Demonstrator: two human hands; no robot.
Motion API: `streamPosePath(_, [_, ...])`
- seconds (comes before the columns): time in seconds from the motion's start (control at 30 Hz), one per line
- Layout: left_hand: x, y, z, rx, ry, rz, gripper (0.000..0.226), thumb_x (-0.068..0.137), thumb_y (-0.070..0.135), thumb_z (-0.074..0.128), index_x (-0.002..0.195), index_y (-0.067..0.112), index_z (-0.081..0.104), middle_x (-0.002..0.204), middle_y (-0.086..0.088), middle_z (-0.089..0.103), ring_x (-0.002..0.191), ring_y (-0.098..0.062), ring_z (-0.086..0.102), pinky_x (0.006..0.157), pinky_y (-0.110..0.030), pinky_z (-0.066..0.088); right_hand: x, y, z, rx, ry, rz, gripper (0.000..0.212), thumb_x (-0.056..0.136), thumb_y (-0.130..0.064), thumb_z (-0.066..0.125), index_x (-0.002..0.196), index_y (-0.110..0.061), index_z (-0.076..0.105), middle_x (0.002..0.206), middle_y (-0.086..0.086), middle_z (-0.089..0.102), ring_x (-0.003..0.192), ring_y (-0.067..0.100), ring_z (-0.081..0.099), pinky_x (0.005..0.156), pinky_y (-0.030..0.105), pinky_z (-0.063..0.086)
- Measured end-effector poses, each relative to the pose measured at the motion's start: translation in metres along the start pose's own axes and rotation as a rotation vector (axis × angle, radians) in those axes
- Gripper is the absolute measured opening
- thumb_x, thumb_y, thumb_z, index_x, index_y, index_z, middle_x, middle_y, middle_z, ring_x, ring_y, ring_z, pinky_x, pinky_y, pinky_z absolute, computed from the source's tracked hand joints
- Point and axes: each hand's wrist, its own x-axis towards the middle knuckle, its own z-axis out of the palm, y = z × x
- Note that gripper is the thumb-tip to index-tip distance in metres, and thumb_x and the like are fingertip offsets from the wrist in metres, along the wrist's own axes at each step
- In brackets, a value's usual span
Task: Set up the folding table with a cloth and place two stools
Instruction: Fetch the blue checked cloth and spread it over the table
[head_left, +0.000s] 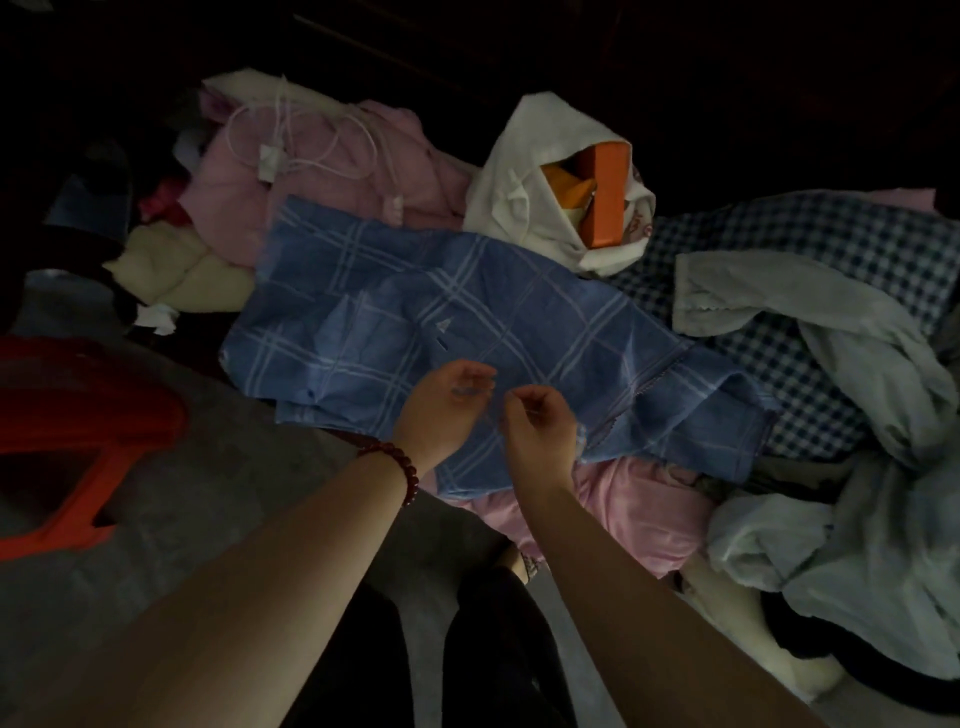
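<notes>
Cloth (467, 322) in blue checks lies on heaped clothes (332, 161); left hand (448, 402) and right hand (540, 423) curl at its near edge, grasp not clear.

A pink garment (322, 171) lies heaped at the far side, with a white cable (311, 140) looped loosely on top of it. Just to its right a white bag (519, 176) gapes open, showing an orange box (608, 197) inside. A blue-and-white checked fabric (831, 234) spreads out on the right, and a crumpled pale grey-green garment (831, 322) lies over it. At the left a cream fabric (182, 270) sits bunched, with a crumpled white tissue (156, 317) beside it. Another pink piece (639, 514) lies nearer, on the grey floor (208, 467).
</notes>
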Motion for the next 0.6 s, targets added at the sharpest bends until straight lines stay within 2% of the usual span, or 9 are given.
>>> streamPosePath(0.07, [-0.001, -0.001, -0.015, 0.036, 0.014, 0.021, 0.014, 0.092, 0.016, 0.056, 0.103, 0.024, 0.059, 0.096, 0.015, 0.059, 0.091, -0.002, 0.057, 0.082, -0.015, 0.044, -0.005, -0.006, 0.014, 0.014, -0.023, -0.005, 0.019, 0.082, -0.004, 0.059, 0.072, -0.019, 0.058, 0.072, -0.001, 0.062, 0.073, 0.018, 0.060, 0.074, 0.033, 0.049])
streamPosePath(0.2, [0.000, -0.014, -0.050, 0.016, 0.018, 0.016, 0.015, 0.092, 0.014, 0.055, 0.103, 0.024, 0.060, 0.100, 0.009, 0.062, 0.098, -0.010, 0.060, 0.090, -0.026, 0.047, -0.020, -0.012, 0.052, 0.046, -0.034, 0.000, 0.015, 0.084, -0.008, 0.062, 0.072, -0.017, 0.058, 0.072, 0.002, 0.063, 0.072, 0.019, 0.061, 0.069, 0.030, 0.050])
streamPosePath(0.3, [-0.003, -0.028, -0.088, 0.039, -0.029, 0.047, 0.017, 0.092, 0.016, 0.055, 0.107, 0.020, 0.062, 0.097, 0.012, 0.061, 0.094, -0.005, 0.059, 0.083, -0.016, 0.045, -0.036, -0.014, 0.088, 0.055, -0.010, 0.008, 0.008, 0.084, -0.008, 0.062, 0.077, -0.011, 0.060, 0.072, -0.002, 0.062, 0.069, 0.009, 0.059, 0.065, 0.018, 0.048])
streamPosePath(0.43, [-0.005, -0.048, -0.145, 0.032, -0.103, 0.080, 0.016, 0.091, 0.016, 0.058, 0.105, 0.021, 0.060, 0.097, 0.015, 0.059, 0.093, 0.000, 0.057, 0.076, -0.010, 0.045, -0.057, -0.014, 0.141, 0.077, 0.021, 0.021, 0.002, 0.084, -0.006, 0.061, 0.083, -0.007, 0.063, 0.074, -0.002, 0.063, 0.068, 0.006, 0.059, 0.064, 0.014, 0.047])
streamPosePath(0.5, [-0.006, -0.060, -0.174, 0.069, -0.125, 0.089, 0.017, 0.090, 0.017, 0.058, 0.106, 0.022, 0.060, 0.102, 0.012, 0.061, 0.096, -0.002, 0.057, 0.078, -0.013, 0.045, -0.067, -0.012, 0.168, 0.072, 0.031, 0.031, 0.007, 0.084, -0.005, 0.059, 0.080, -0.010, 0.061, 0.073, -0.002, 0.062, 0.069, 0.008, 0.059, 0.066, 0.017, 0.049])
streamPosePath(0.6, [-0.002, -0.078, -0.213, 0.146, -0.152, 0.122, 0.020, 0.089, 0.012, 0.056, 0.103, 0.026, 0.059, 0.105, 0.009, 0.062, 0.097, -0.006, 0.059, 0.082, -0.020, 0.049, -0.077, -0.007, 0.203, 0.079, 0.037, 0.066, 0.017, 0.085, -0.006, 0.058, 0.074, -0.018, 0.059, 0.075, 0.001, 0.064, 0.075, 0.018, 0.062, 0.074, 0.034, 0.052])
